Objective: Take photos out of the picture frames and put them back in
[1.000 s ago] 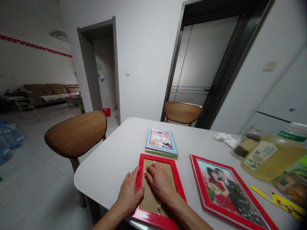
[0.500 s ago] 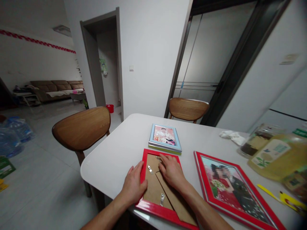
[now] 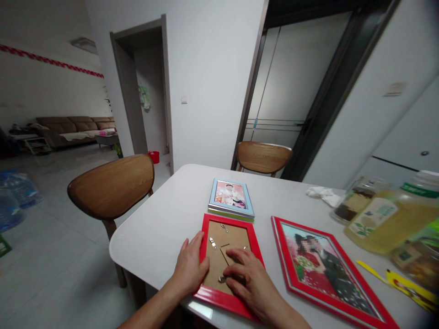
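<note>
A red picture frame (image 3: 219, 299) lies face down near the table's front edge, its brown backing board (image 3: 214, 260) and several metal clips showing. My left hand (image 3: 190, 267) grips the frame's left side, the thumb on the border. Over the lower right of the backing is my right hand (image 3: 248, 278), fingers bent and apart, fingertips beside the lower clip (image 3: 222, 279). It covers part of the backing and border. Behind them, a blue frame (image 3: 231, 195) with a photo lies on a green-edged one. At the right, a larger red frame (image 3: 329, 269) lies photo side up.
On the white table (image 3: 154, 233) at the right are a white cloth (image 3: 322, 195), a jar (image 3: 358, 201), a large bottle of yellow liquid (image 3: 387, 219) and a yellow tool (image 3: 373, 273). Wooden chairs stand at the left (image 3: 113, 187) and far side (image 3: 264, 157).
My right hand has moved down from the top clips to the lower clip. The brown flap that slanted over the frame's lower right border now lies within the frame. The view has shifted slightly.
</note>
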{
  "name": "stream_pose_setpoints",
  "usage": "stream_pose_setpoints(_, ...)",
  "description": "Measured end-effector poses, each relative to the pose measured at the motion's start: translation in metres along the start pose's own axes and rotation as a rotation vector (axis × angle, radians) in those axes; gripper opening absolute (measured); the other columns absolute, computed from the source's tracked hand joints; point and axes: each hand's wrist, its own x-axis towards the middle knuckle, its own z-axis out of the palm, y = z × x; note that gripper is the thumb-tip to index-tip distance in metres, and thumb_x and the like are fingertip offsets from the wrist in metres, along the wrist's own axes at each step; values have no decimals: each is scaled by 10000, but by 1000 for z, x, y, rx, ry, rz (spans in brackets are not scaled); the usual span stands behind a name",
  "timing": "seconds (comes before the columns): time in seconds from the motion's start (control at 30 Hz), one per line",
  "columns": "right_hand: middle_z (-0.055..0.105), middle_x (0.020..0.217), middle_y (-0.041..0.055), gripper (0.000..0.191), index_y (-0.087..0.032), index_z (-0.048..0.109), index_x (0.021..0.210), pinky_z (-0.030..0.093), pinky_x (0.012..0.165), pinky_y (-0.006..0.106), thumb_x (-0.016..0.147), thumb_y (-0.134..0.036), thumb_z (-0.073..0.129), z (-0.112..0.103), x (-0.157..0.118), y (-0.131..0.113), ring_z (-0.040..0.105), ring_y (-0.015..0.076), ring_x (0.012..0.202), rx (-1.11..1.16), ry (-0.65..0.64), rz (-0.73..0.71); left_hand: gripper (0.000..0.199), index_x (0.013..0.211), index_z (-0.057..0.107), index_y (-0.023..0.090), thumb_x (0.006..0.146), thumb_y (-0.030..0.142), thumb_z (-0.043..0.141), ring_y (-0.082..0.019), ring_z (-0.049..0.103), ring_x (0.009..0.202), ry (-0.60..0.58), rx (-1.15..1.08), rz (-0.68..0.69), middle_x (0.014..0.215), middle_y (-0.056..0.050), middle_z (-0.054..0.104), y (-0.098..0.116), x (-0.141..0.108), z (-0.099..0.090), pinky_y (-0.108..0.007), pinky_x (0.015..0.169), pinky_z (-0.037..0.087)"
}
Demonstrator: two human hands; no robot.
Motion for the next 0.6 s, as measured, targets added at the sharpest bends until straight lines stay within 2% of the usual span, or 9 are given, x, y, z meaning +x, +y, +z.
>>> stream_pose_setpoints(0.13,501,1114,101,344,-201,575,1004,326,860,365,699,-340,496,-1,3,3,436,237,1024,-85,135,124,566,1254,311,142,701,171,427,-203,339,1179,-5,11,0,1297,-79,375,-1,-1,1,-386,1020,143)
stream_pose_setpoints(0.27,554,954,84,323,-201,577,975,365,790,312,678,-299,497,0,6,1,495,210,886,-111,141,153,538,1239,341,149,710,200,429,-201,319,1192,-11,19,-26,1296,-79,377,2,0,0,-395,1019,135)
stream_pose_setpoints(0.37,554,936,88,354,-165,563,999,364,803,280,662,-231,478,0,8,1,493,194,891,-62,160,164,483,1194,408,156,722,253,442,-201,299,1204,-34,22,-45,1296,-80,376,3,0,-2,-404,1018,130)
stream_pose_setpoints(0.5,557,935,92,394,-137,557,1019,362,821,284,640,-211,478,-7,8,1,489,195,900,-30,172,176,495,1195,410,151,739,337,456,-216,295,1205,-55,14,-45,1299,-101,368,3,-1,-3,-430,1014,109)
stream_pose_setpoints(0.6,554,930,92,379,-142,566,996,367,820,300,633,-213,488,-16,10,-8,485,205,904,-45,219,175,417,1097,504,149,734,351,473,-238,278,1211,-8,-103,-41,1286,-116,383,9,1,-2,-426,1005,132)
